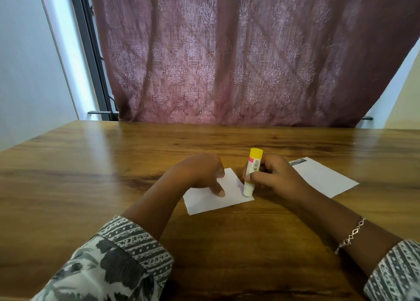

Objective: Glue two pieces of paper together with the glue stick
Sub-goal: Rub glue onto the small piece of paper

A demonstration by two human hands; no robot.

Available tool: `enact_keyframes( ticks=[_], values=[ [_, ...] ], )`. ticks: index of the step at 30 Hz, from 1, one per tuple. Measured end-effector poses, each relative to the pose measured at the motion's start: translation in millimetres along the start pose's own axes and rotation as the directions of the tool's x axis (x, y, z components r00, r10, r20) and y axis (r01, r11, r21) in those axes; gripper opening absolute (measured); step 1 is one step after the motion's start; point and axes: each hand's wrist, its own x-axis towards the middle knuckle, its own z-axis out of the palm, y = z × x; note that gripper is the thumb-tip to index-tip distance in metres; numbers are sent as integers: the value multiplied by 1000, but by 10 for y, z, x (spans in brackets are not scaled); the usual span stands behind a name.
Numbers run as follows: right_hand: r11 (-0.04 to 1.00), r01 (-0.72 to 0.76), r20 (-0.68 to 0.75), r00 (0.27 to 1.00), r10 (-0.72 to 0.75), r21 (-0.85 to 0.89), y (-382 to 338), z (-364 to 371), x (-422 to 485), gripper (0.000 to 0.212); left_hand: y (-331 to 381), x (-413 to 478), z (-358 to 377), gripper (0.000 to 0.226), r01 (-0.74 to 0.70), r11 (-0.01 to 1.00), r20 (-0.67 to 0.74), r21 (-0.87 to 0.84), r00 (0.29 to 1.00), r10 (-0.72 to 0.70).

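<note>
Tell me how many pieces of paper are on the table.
2. The centre paper is pressed by the left hand, the glue stick touching its right edge. The right paper lies beside it, partly behind the right hand. Another could hide beneath either.

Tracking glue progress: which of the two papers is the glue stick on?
The centre paper, pressed by the left hand; the right hand holds the glue stick tip on its right edge. The other paper, with a dark strip, lies further right.

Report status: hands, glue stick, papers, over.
Left hand pressing small paper flat. Right hand gripping glue stick, lower end on that paper's right edge. Second paper lies apart, to the right. Nothing in the way.
</note>
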Motion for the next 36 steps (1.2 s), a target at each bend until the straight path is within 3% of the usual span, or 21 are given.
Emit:
enact_keyframes(
  ticks=[4,8,12,18,29,36],
  values=[
    [993,-16,-27,999,19,113,18,-36,12,12,-41,-50,-92,49,-112,989,25,-100,993,115],
    [991,-14,-90,996,26,135,32,-68,36,1,-93,-91,-118,53,-169,974,165,-153,967,194],
    [990,-9,-135,990,29,142,41,-122,58,6,-136,-102,-111,59,-150,970,264,-190,944,198],
    [992,-27,-175,983,49,125,39,-149,87,9,-148,-43,-58,60,-107,991,271,-79,954,125],
    [994,-83,-247,964,96,65,116,-74,157,20,-11,163,184,56,82,994,37,70,996,-85],
    [989,-123,-332,932,144,84,157,-49,245,25,101,302,341,47,269,960,-262,77,934,-241]
  ],
)
